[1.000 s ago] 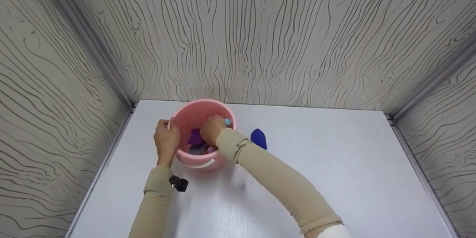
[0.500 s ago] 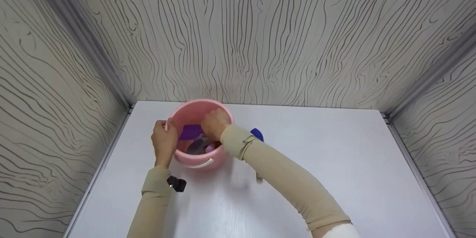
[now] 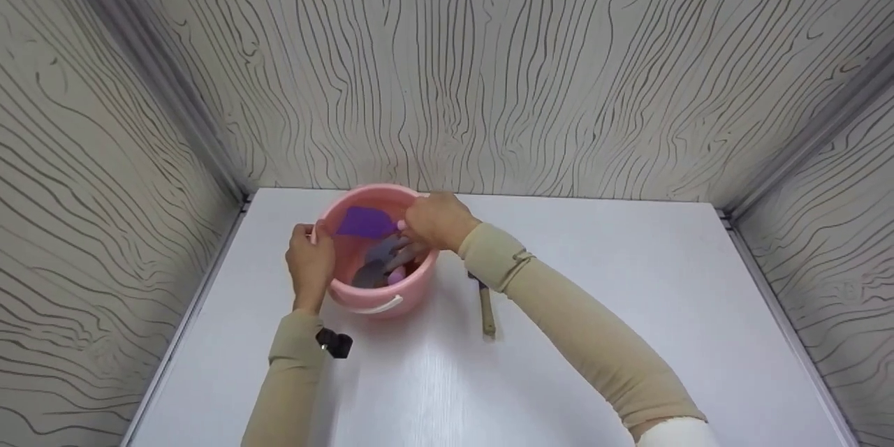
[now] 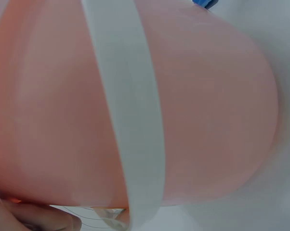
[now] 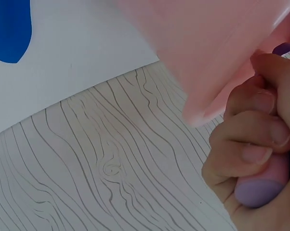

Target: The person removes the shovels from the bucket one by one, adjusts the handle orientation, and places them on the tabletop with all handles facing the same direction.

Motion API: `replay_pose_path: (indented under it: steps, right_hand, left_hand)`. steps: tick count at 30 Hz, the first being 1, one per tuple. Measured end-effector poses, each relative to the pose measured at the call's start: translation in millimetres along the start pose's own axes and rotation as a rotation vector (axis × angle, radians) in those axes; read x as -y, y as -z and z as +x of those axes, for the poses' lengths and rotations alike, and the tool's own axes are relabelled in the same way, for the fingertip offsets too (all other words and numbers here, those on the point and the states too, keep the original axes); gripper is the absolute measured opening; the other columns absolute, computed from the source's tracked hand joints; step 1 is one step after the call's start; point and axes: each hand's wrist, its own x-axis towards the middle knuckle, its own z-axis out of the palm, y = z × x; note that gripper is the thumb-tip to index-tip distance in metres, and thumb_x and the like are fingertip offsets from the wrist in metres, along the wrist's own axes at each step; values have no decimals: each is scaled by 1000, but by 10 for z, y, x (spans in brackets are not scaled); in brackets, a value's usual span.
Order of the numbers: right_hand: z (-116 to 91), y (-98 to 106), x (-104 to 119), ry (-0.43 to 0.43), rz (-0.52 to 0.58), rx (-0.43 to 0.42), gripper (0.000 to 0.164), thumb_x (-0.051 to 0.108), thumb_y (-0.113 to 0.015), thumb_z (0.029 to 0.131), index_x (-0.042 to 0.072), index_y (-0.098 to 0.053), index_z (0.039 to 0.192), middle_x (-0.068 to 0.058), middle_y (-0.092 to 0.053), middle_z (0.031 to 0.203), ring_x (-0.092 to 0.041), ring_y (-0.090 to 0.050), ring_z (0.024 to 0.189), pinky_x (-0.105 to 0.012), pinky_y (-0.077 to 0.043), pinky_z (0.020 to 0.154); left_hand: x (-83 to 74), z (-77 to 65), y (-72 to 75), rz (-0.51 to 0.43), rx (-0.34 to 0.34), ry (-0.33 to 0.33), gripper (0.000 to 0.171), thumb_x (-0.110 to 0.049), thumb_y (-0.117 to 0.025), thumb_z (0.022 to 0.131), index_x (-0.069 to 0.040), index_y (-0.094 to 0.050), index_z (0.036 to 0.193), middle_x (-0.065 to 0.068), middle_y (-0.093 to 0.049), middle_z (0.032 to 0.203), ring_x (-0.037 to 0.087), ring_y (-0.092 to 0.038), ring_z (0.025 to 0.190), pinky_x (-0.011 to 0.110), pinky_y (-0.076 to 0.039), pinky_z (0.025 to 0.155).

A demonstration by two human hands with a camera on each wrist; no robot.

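On the left part of the white table stands a pink bucket (image 3: 377, 304) with a pale handle strap. My left hand (image 3: 309, 262) grips its left rim; in the left wrist view the bucket's wall fills most of the frame. My right hand (image 3: 440, 220), over the right rim, holds a small hand shovel by its pink handle (image 5: 268, 180), which has a lavender end. The shovel's flat purple blade (image 3: 365, 222) lies across the bucket's mouth, pointing left. Below it inside are grey blades (image 3: 370, 272) and a pinkish-lavender handle end (image 3: 397, 275).
Right of the bucket a tool with a wooden handle (image 3: 487, 314) lies on the table (image 3: 594, 279), partly under my right forearm. Its blue pointed blade (image 5: 10, 31) shows in the right wrist view. Wood-patterned walls (image 3: 454, 70) enclose the table at the back and sides.
My right hand has come up from inside the bucket to its right rim, lifting the purple shovel. My left hand has stayed on the rim. The wooden handle on the table now shows more.
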Motion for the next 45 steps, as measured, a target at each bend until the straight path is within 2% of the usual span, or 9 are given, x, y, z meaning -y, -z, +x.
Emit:
replay_pose_path:
  steps: [7, 15, 20, 24, 28, 32, 39, 45]
  right_hand:
    - [-163, 22, -221, -26, 250, -79, 37, 36, -55, 113, 8, -72, 96, -2, -58, 76, -20, -56, 73, -36, -49, 71]
    - [-312, 107, -423, -35, 314, -167, 34, 34, -57, 112, 7, -72, 99, -3, -58, 80, -21, -55, 76, -38, -49, 72]
    - [-467, 86, -512, -51, 363, -211, 35, 36, -56, 112, 10, -68, 93, -1, -55, 78, -21, -56, 77, -38, -48, 73]
    - [-600, 43, -579, -94, 388, -229, 36, 39, -58, 111, 9, -68, 96, -1, -57, 79, -21, -57, 78, -37, -50, 73]
    - [-716, -34, -656, -125, 459, -239, 37, 43, -57, 111, 9, -67, 99, 0, -55, 79, -19, -56, 76, -35, -48, 71]
    - [-830, -153, -750, -147, 529, -273, 33, 38, -59, 111, 9, -63, 96, 1, -47, 74, -17, -52, 70, -34, -44, 65]
    - [-975, -377, -872, -205, 641, -303, 29, 35, -60, 110, 9, -63, 96, 3, -45, 72, -14, -49, 66, -32, -40, 61]
    - [-1062, -557, -858, -256, 641, -360, 31, 31, -61, 110, 8, -60, 90, 4, -43, 69, -13, -46, 61, -31, -38, 57]
  left_hand:
    - [20, 21, 2, 3, -7, -15, 42, -32, -43, 113, 5, -57, 127, 28, -65, 117, 40, -61, 103, 54, -49, 90]
    - [29, 6, -1, -11, 6, -6, 44, -31, -43, 114, 7, -56, 130, 30, -64, 120, 40, -62, 104, 54, -50, 91]
    - [50, -19, -35, -12, 15, 2, 44, -32, -43, 114, 7, -56, 130, 31, -65, 121, 41, -63, 105, 55, -50, 92]
    - [51, -22, -37, -10, 13, -3, 44, -32, -43, 114, 6, -56, 130, 32, -65, 120, 42, -63, 106, 55, -50, 92]
    - [32, -17, -11, -9, 14, -2, 44, -31, -43, 114, 7, -56, 131, 32, -64, 122, 43, -63, 109, 56, -51, 94]
    - [14, -7, 5, -12, 24, -9, 45, -31, -42, 114, 8, -55, 133, 33, -63, 125, 44, -63, 112, 57, -51, 96]
    - [28, 10, 3, -9, 31, -23, 46, -34, -42, 114, 7, -56, 133, 32, -64, 123, 45, -63, 110, 57, -50, 94]
    - [30, 6, 15, -3, 34, -18, 46, -33, -42, 115, 7, -55, 132, 32, -64, 123, 44, -63, 111, 57, -50, 95]
